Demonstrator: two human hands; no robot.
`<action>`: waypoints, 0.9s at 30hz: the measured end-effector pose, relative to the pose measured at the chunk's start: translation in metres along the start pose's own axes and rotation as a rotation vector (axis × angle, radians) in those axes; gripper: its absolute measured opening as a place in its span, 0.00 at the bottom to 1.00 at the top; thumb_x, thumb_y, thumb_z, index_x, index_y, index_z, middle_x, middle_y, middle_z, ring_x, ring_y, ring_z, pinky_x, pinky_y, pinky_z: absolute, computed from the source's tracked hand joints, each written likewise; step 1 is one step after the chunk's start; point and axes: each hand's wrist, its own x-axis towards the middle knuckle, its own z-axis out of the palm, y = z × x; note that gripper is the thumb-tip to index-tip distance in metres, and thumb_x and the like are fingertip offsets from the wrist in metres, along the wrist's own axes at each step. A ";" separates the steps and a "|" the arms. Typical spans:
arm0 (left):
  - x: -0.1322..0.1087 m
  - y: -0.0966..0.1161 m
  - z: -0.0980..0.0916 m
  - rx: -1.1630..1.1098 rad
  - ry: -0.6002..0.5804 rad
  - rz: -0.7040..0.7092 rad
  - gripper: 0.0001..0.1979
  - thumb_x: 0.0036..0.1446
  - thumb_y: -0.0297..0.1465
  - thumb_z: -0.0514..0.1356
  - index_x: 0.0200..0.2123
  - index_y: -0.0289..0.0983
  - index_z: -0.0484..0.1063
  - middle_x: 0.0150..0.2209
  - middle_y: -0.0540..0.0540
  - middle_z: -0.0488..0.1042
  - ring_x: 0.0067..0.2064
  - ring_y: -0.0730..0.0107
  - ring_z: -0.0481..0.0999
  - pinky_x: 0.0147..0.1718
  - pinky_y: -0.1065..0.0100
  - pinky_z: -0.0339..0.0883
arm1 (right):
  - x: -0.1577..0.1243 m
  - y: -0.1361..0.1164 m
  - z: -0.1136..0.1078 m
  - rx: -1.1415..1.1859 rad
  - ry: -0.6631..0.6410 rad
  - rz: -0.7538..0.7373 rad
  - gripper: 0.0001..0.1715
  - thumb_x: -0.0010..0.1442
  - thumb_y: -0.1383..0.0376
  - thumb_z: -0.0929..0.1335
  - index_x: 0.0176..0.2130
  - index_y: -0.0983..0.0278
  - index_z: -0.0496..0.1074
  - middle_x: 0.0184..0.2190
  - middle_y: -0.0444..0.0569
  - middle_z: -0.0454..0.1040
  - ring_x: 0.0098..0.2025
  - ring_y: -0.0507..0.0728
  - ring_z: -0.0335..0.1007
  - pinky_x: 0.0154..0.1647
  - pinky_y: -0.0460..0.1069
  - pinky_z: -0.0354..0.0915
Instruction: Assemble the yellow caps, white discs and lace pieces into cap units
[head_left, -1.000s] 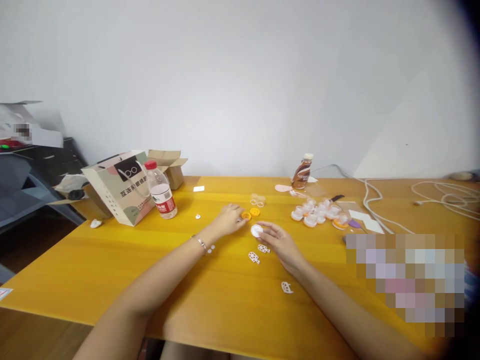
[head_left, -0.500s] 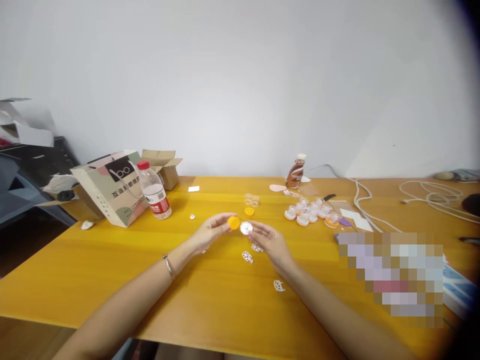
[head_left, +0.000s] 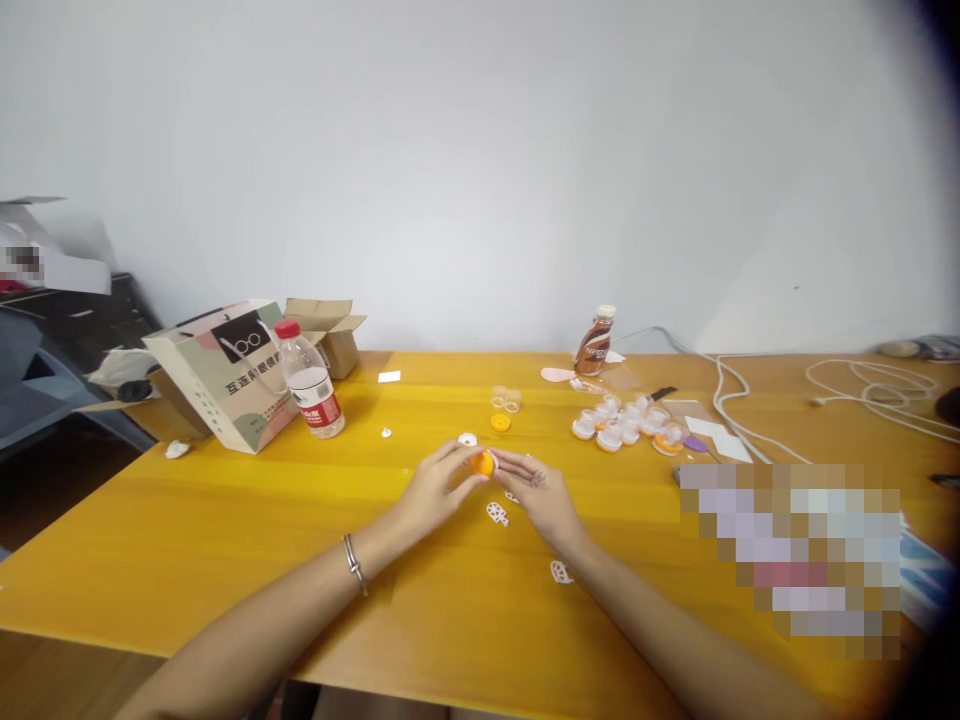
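Observation:
My left hand [head_left: 435, 492] pinches a round orange disc [head_left: 484, 464], perhaps a small cap, just above the table. From the other side, my right hand [head_left: 546, 502] has its fingertips at the disc's edge. A thin white rim shows there, matching the white disc this hand held earlier; most of it is hidden. Behind my left fingers is another round white piece [head_left: 467, 439]. Below my right hand lie white cut-out pieces [head_left: 497, 513], and one more [head_left: 560, 572] is nearer me. A flat orange disc [head_left: 500, 423] and two clear small cups [head_left: 505, 399] are farther back.
Several clear-topped orange containers [head_left: 611, 431] cluster at the right, near a brown drink bottle [head_left: 595, 342] and white cables [head_left: 731, 400]. At the left stand a water bottle [head_left: 313, 385], a paper bag [head_left: 225, 375] and a cardboard box [head_left: 341, 345].
My hands have come together. The orange disc has moved right and turned, meeting the white disc in my right hand. The white piece behind my left fingers is now visible.

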 end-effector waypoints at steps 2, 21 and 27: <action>-0.001 -0.002 0.002 0.023 0.013 -0.005 0.16 0.54 0.32 0.56 0.47 0.40 0.65 0.39 0.45 0.69 0.40 0.69 0.69 0.42 0.65 0.65 | -0.003 -0.002 0.002 0.008 0.004 0.009 0.15 0.44 0.63 0.71 0.36 0.58 0.74 0.39 0.47 0.76 0.45 0.58 0.70 0.49 0.55 0.62; 0.002 0.001 -0.005 0.087 -0.001 0.169 0.16 0.57 0.31 0.53 0.50 0.40 0.63 0.45 0.43 0.66 0.48 0.66 0.66 0.48 0.62 0.63 | -0.005 0.001 0.005 0.223 0.021 0.119 0.19 0.43 0.62 0.72 0.39 0.59 0.73 0.36 0.46 0.77 0.42 0.56 0.71 0.49 0.53 0.62; 0.003 0.004 -0.008 0.048 -0.032 0.152 0.19 0.57 0.30 0.53 0.52 0.39 0.60 0.44 0.43 0.67 0.46 0.67 0.68 0.47 0.63 0.64 | -0.004 0.002 0.003 0.337 -0.112 0.200 0.12 0.45 0.60 0.71 0.33 0.61 0.75 0.38 0.47 0.76 0.42 0.55 0.71 0.49 0.52 0.62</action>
